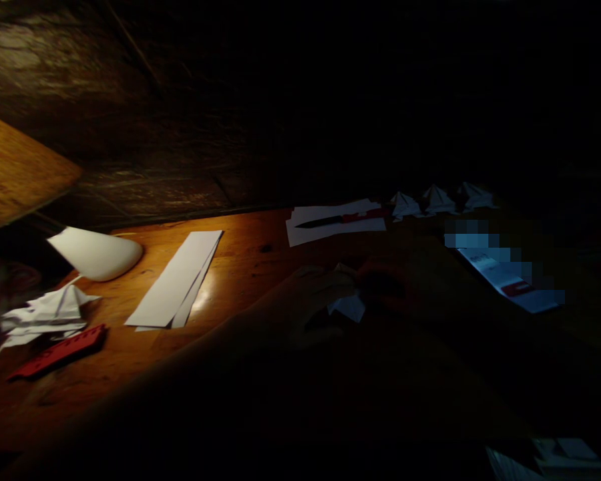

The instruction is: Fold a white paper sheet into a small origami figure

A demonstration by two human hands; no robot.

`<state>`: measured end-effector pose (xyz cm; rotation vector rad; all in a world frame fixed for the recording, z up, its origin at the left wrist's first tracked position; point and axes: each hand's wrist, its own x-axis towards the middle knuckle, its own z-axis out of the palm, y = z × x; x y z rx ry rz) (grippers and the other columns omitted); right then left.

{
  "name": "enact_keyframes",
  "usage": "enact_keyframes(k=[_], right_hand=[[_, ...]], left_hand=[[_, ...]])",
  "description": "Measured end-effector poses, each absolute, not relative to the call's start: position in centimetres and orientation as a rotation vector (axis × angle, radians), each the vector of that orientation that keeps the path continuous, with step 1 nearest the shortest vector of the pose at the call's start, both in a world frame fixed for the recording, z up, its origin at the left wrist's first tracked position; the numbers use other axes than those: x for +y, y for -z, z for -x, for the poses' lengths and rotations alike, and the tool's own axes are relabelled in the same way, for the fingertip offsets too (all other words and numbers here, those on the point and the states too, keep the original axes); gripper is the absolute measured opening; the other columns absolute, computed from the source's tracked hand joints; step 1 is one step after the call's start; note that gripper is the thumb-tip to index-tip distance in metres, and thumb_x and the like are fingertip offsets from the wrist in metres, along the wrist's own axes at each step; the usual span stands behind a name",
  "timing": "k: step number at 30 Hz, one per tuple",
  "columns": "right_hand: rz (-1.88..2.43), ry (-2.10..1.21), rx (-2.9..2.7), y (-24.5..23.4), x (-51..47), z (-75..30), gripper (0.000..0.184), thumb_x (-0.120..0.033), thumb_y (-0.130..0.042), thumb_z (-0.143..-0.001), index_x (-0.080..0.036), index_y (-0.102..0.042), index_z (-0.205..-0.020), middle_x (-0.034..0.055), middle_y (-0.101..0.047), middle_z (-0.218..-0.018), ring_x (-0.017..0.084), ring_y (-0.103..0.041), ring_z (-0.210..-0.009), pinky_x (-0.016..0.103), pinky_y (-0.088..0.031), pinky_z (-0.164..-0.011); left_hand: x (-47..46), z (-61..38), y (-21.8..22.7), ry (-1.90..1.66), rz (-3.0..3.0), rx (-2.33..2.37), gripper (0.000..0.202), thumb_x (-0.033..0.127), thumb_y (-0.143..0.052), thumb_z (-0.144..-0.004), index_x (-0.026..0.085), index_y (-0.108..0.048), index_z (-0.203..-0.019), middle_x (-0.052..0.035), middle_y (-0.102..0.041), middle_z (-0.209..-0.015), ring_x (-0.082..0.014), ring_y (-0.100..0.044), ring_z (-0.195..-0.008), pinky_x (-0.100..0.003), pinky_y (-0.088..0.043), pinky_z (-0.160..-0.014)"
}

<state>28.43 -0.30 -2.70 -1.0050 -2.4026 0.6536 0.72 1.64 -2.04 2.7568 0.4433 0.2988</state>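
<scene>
In the dim middle of the table, my left hand (313, 294) is closed, fingers bent, on a small piece of folded white paper (348, 306). My right hand (385, 284) meets the paper's right side, but it is so dark that its fingers do not show clearly. Beyond my hands, a knife (325, 220) with a dark blade and red handle lies across some white paper sheets (300, 235). To the left are long white paper strips (180, 277), overlapping. Three folded paper shapes (435, 199) stand in a row at the back right.
A lit phone (501, 274) lies at the right. At the left are a white rounded object (100, 255), crumpled folded paper (50, 312) and a flat red object (60, 353). A dark wall (180, 153) closes the back; pale items (565, 457) show bottom right.
</scene>
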Motion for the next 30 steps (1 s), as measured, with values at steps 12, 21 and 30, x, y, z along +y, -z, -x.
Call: enact_keyframes(k=[12,21,30], right_hand=[[1.014,-0.640,-2.398,3.6,0.0,-28.8,0.010,-0.023,-0.067,-0.092,-0.025,-0.072,-0.100,0.0020,-0.074,-0.098,0.018,-0.068,-0.085,0.031,-0.047,-0.073],[0.999,-0.669,-2.371,3.8,0.0,-28.8,0.008,-0.024,-0.069,-0.092,-0.026,-0.072,-0.099,0.0002,-0.073,-0.095,0.017,-0.067,-0.083,0.030,-0.045,-0.073],[0.964,-0.664,-2.344,4.2,0.2,-28.7,0.006,-0.025,-0.070,-0.092,-0.024,-0.072,-0.097,0.0017,-0.072,-0.094,0.018,-0.067,-0.083,0.030,-0.045,-0.072]], left_hand=[[1.7,-0.4,2.6,-0.322,-2.797,0.447,0.065,0.044,-0.065,-0.096,0.022,-0.038,-0.151,-0.0129,-0.054,-0.152,-0.0334,-0.052,-0.136,-0.051,-0.043,-0.113],[1.7,-0.4,2.5,-0.324,-2.807,0.416,0.058,0.044,-0.063,-0.097,0.019,-0.044,-0.146,-0.0153,-0.054,-0.151,-0.0331,-0.050,-0.141,-0.052,-0.041,-0.116],[1.7,-0.4,2.2,-0.288,-2.766,0.421,0.059,0.043,-0.063,-0.097,0.022,-0.044,-0.149,-0.0140,-0.053,-0.153,-0.0333,-0.051,-0.140,-0.052,-0.039,-0.117]])
